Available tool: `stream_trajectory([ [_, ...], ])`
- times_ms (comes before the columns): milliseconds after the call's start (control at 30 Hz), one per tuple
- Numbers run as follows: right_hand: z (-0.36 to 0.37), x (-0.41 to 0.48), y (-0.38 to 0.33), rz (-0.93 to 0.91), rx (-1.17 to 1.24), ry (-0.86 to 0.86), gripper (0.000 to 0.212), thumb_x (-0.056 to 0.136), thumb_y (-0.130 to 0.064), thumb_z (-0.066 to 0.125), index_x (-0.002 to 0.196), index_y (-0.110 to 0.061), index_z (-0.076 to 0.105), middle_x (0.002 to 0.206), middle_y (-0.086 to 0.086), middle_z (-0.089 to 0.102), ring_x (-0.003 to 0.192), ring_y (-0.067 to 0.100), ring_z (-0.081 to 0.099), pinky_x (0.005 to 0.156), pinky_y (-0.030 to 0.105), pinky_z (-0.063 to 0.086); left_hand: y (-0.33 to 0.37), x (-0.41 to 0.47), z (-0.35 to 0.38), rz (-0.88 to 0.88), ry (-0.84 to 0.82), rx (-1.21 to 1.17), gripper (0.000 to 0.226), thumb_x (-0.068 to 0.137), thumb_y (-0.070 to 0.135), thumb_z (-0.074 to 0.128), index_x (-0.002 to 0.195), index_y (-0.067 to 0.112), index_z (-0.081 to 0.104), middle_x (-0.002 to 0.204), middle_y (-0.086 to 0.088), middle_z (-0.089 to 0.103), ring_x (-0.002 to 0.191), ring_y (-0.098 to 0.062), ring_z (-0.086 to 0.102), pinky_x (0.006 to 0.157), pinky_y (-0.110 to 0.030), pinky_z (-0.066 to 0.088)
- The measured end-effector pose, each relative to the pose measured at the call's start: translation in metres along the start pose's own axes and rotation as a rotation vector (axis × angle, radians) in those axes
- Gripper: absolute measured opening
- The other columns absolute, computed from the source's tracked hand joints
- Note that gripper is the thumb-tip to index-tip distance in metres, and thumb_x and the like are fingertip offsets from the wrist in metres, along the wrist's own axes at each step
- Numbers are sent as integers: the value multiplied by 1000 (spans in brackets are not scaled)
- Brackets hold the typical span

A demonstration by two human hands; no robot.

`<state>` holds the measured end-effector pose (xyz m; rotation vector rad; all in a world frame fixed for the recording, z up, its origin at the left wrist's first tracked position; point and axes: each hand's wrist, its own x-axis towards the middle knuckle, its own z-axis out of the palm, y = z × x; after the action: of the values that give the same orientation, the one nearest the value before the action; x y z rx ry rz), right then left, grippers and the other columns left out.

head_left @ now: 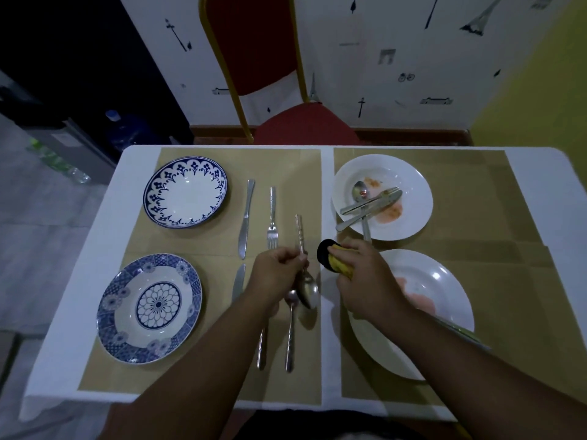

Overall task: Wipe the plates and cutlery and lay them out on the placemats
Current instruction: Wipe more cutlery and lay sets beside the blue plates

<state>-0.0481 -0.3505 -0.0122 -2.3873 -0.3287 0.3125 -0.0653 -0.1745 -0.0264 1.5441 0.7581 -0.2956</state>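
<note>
Left hand (279, 269) pinches a spoon (308, 292) by its handle, bowl down. Right hand (365, 276), just beside, grips a yellow-and-black sponge (332, 258). Four plates show, two blue-patterned plates (185, 193) (149, 308) and two white plates (411, 182) (444, 290).

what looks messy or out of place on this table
Both the far white plate and the near white plate on the right mat carry orange-red smears, and the far one has dirty cutlery piled crosswise on it. Nothing on the left mat looks off.
</note>
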Motion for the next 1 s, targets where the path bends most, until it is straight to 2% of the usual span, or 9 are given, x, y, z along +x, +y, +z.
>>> stream_trajectory([
  [67,7,17,-4,41,19,2,54,80,2,62,131,-14,59,132,4,47,113,7,40,84,-4,21,11,23,-2,41,23,70,8,91,11,72,97,12,76,85,-4,73,79,-20,67,81,-43,60],
  [133,16,31,-6,92,34,4,54,80,1,62,132,-14,58,130,4,46,110,6,39,80,-5,21,22,44,-3,93,36,148,10,90,10,73,99,9,76,89,-8,74,82,-20,68,86,-44,61],
  [333,49,54,-1,162,-2,6,57,75,-2,64,131,-11,59,130,10,50,119,24,48,97,24,38,37,94,-1,218,16,429,19,91,13,70,108,5,75,99,-7,74,94,-19,69,91,-35,57],
  [533,71,61,6,177,-156,-4,62,75,-3,64,135,-11,53,136,11,46,124,30,43,101,38,42,35,104,-8,300,-2,693,23,96,12,63,116,3,70,112,-9,72,107,-20,66,88,-22,42],
  [600,74,61,11,162,-223,-14,66,73,-5,64,137,-13,50,138,10,44,125,32,42,101,42,43,32,95,-15,416,-43,821,28,98,10,58,125,5,66,119,-8,69,116,-22,62,95,-24,30],
  [667,76,59,13,143,-290,-21,68,74,-5,64,139,-14,48,139,10,43,124,32,40,101,40,41,21,93,-23,641,-103,1019,38,94,17,65,131,11,62,126,-6,66,120,-24,60,101,-28,37],
  [733,77,59,12,136,-317,-14,69,74,-3,64,140,-15,47,139,10,43,124,32,37,100,40,39,3,95,-28,750,-164,1203,56,92,28,66,144,13,51,148,-7,53,139,-30,45,112,-40,37],
  [800,78,59,12,143,-324,-4,69,75,-3,65,140,-15,47,139,9,42,125,31,35,99,41,40,-10,96,-30,714,-220,1328,67,99,36,56,156,13,31,164,-7,28,153,-29,20,121,-44,21],
  [1000,80,59,12,149,-335,0,69,75,-2,67,141,-14,46,137,12,42,125,31,35,98,39,38,-13,101,-22,676,-202,1396,65,106,44,31,160,12,12,169,-7,10,156,-26,2,126,-43,9],
])
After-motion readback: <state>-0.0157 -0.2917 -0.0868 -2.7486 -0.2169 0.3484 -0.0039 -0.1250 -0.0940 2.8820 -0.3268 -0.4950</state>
